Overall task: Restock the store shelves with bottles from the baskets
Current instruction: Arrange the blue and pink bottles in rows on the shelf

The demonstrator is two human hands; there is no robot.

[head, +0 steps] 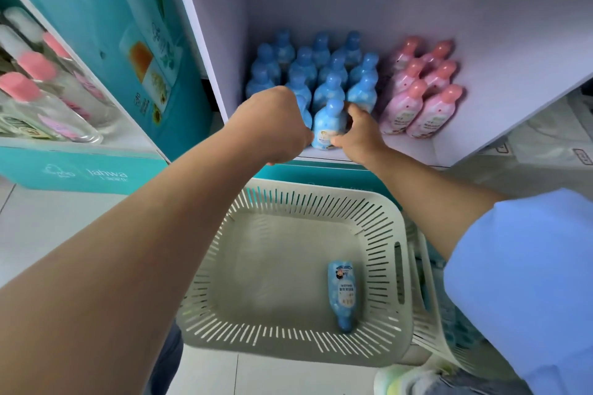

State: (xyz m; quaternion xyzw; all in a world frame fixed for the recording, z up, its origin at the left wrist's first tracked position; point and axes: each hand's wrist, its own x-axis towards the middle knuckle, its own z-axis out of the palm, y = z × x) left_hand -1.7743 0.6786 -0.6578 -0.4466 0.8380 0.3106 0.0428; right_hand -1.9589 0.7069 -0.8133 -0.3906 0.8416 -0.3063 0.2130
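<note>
Right hand [359,135]: thumb and fingers pinch front blue bottle [328,128], upright at shelf [410,149] edge. Left hand [276,125]: fingers hidden behind knuckles, grip cannot be told; it half covers neighbouring bottle [306,115] at 9 o'clock. Basket [288,343], 6 o'clock: spare bottle [341,292] lying flat.

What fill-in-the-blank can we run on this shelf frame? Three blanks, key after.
1. The cream basket holds just ____ loose bottle, lying on its side.
2. On the shelf, the pink bottles stand to the ____ of the shelved blue bottles.
3. The right hand grips the front bottle, whose cap is ____.
Missing words: one; right; blue.
</note>
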